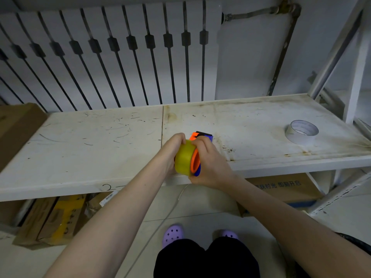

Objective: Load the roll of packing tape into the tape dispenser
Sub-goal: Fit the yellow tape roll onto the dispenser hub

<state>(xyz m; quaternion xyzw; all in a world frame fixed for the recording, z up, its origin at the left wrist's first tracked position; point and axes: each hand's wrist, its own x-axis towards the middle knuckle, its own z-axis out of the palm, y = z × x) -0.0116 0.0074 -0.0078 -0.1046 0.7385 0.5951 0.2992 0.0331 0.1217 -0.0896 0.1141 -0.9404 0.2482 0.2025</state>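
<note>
A yellowish roll of packing tape (184, 157) sits on the orange wheel of an orange-and-blue tape dispenser (195, 159), held just above the front edge of a white shelf (90, 149). My left hand (172, 149) grips the roll from its left side, fingers curled over the top. My right hand (208, 163) grips the dispenser from the right, covering most of its body. The dispenser's blue and black front end (204, 135) sticks out beyond my fingers.
A white tape roll (301, 131) lies flat at the shelf's right end. A cardboard box (16, 125) stands at the left end. More boxes (56, 217) sit below the shelf. A metal shelving upright (355, 81) rises on the right, and a radiator (112, 57) lines the wall behind.
</note>
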